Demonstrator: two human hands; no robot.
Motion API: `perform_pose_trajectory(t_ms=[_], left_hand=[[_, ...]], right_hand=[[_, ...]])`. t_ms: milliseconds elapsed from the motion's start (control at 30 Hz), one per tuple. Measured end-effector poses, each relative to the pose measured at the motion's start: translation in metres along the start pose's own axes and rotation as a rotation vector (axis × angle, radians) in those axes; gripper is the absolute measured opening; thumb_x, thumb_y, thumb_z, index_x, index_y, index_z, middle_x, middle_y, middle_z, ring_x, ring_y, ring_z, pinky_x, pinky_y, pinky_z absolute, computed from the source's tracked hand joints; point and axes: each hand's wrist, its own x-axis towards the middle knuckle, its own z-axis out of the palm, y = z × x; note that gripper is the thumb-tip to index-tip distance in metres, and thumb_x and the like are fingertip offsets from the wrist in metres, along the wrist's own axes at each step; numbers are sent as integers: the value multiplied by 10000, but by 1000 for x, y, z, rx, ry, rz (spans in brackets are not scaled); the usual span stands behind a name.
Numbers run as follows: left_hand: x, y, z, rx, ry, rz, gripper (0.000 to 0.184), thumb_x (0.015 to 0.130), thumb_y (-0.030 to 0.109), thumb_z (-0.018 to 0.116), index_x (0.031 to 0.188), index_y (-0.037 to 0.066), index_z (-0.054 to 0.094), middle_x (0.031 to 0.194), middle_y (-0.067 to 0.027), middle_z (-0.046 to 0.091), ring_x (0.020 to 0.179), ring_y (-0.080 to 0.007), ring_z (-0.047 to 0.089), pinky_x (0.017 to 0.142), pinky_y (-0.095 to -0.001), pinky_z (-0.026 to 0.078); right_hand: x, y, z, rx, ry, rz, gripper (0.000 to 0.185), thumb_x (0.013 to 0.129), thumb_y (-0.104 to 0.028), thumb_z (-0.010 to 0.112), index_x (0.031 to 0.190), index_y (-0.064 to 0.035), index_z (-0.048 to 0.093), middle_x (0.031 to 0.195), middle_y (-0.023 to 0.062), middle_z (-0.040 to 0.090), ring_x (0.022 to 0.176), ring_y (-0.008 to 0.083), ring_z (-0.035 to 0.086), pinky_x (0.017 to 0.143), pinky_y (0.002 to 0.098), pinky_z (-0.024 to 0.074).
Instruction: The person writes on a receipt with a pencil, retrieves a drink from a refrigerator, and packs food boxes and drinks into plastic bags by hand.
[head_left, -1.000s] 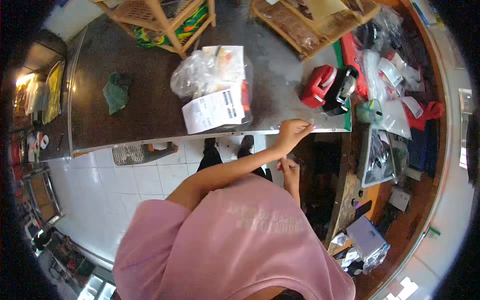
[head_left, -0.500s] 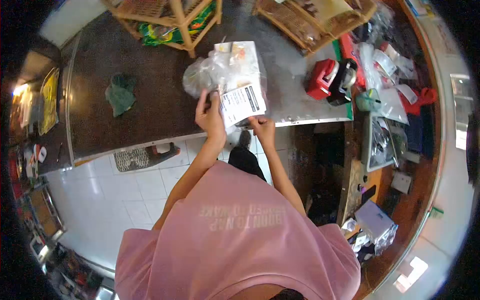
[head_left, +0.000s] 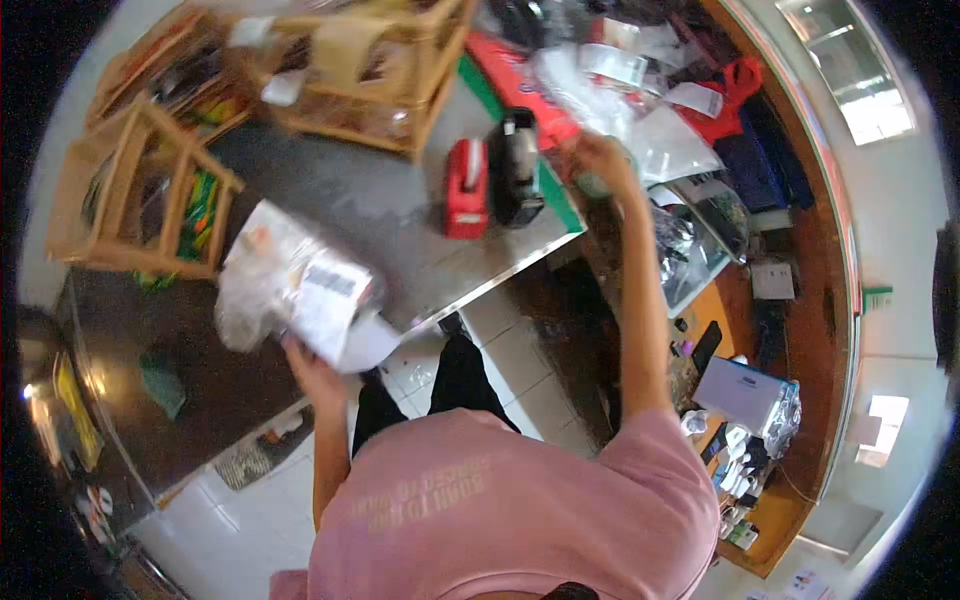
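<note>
My left hand (head_left: 316,372) is at the near edge of a clear plastic bag (head_left: 245,300) with a white packet in it. Its fingers, partly hidden, grip the printed paper slip (head_left: 328,300) lying over the bag; a pale flap of paper (head_left: 365,345) hangs toward me. My right hand (head_left: 603,163) reaches far to the right, over a pale green round container (head_left: 592,186). Motion blurs its fingers, so I cannot make out whether they hold the container. A red tape dispenser (head_left: 466,190) and a black tape dispenser (head_left: 517,170) stand left of it.
Wicker racks (head_left: 150,200) with packets stand at the back left of the dark counter (head_left: 130,320). A green cloth (head_left: 162,385) lies on it. Plastic bags and papers (head_left: 670,140) are heaped at the far right. A grey tray (head_left: 700,275) of plastic-wrapped things sits below them.
My view has turned to the right. My right hand has left the paper slip and stretched out to the green container. My left hand stays at the paper and bag.
</note>
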Motion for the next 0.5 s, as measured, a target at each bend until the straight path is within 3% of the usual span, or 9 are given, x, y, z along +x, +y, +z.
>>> perform_pose_trajectory(t_ms=[67,100,133,200,267,300,333,400,500], left_hand=[[-15,-8,-25,76,303,135,536,841,397,444,1259,94,301,1171,-108,391,997,-234,433,859,-352,370],[-22,-12,-37,126,458,190,548,830,389,464,1259,97,287,1138,-112,388,930,-236,451,821,-348,387],[-43,-1,-16,563,483,304,484,811,320,499,1198,80,333,1050,-91,398,810,-193,456,734,-312,418],[-64,5,28,367,619,495,370,802,254,506,1079,46,375,895,-76,425,727,-159,439,638,-282,398],[-72,10,81,375,715,517,337,804,244,505,1032,31,379,798,-65,423,689,-146,417,609,-279,375],[-74,8,96,405,646,530,294,842,238,470,1013,20,371,717,-54,404,647,-136,388,596,-282,352],[-76,4,117,464,607,590,272,854,232,456,1002,19,376,709,-51,402,642,-135,388,599,-280,352],[-81,-6,166,589,506,708,231,878,221,430,980,19,384,691,-46,398,631,-132,387,606,-277,351],[-88,-6,227,760,448,743,140,893,160,408,938,27,405,715,-45,410,627,-116,388,603,-253,349]], right_hand=[[52,59,-93,-209,243,-108,160,734,-161,597,830,-39,633,679,70,627,588,119,580,560,272,455],[79,102,-134,-398,261,-196,164,803,-128,554,837,28,590,667,56,596,584,96,532,534,218,421],[88,131,-161,-296,223,-111,141,763,-131,593,799,5,606,637,41,586,580,86,523,537,228,423],[106,205,-200,-882,-220,102,170,678,-187,660,754,-38,627,619,55,599,574,129,560,550,270,444],[112,346,-243,-1038,-333,-150,191,610,-233,676,729,-88,644,621,81,608,622,198,602,560,326,464],[97,263,-215,-1342,-414,-72,213,591,-228,659,744,-81,643,689,133,610,669,272,602,580,371,472],[93,243,-195,-1358,-345,-30,169,627,-203,611,733,-74,639,721,136,611,679,279,602,607,381,473],[86,234,-175,-1378,-201,73,152,701,-155,515,711,-60,633,786,141,612,698,294,601,662,399,476],[86,277,-173,-1323,-202,-8,237,626,-204,635,749,-6,593,757,184,592,694,317,587,659,399,464]])
